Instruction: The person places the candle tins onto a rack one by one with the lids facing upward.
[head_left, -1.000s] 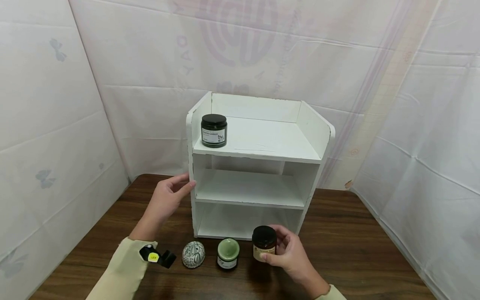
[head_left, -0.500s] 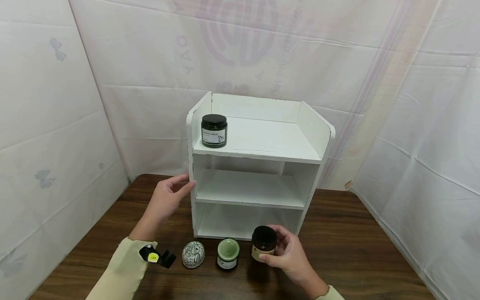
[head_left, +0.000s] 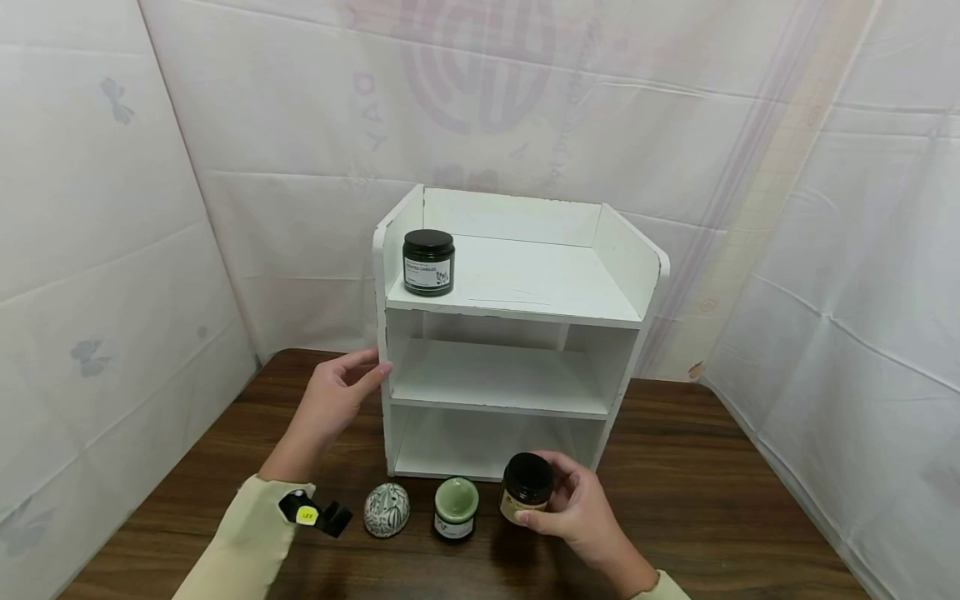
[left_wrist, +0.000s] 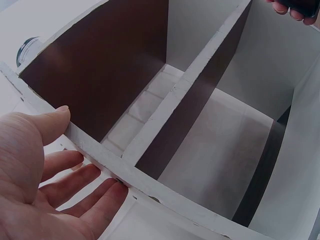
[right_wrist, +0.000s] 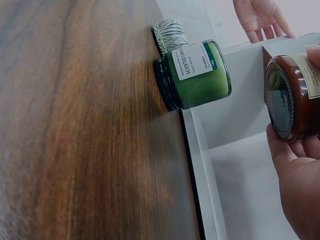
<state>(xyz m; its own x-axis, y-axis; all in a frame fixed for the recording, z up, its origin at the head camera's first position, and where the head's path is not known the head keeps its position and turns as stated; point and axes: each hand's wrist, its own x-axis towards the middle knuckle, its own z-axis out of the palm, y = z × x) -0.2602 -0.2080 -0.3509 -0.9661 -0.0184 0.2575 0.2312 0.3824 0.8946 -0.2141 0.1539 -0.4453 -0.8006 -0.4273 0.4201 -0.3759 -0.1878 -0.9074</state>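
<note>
My right hand (head_left: pixel 581 508) grips an amber glass jar (right_wrist: pixel 300 97) with a black lid and beige label, lifted above the table by the shelf's lower front. The right wrist view shows its round glass base. My left hand (head_left: pixel 333 398) touches the left side panel of a white shelf unit (head_left: pixel 517 318), thumb at the front edge and fingers along the outer side. A green scented candle jar (right_wrist: pixel 200 75) stands upside down on its black lid, left of the amber jar. Further left sits a rounded thing with a black-and-white leaf pattern (head_left: pixel 387 509).
A dark green candle jar (head_left: pixel 428 263) with a black lid stands at the left front of the top shelf. The unit rests on a dark wooden table (head_left: pixel 697 483), with white patterned sheets (head_left: pixel 300 125) hanging behind and at both sides.
The amber jar has tilted slightly and shifted a little left in my right hand. My left hand has stayed against the shelf's side panel.
</note>
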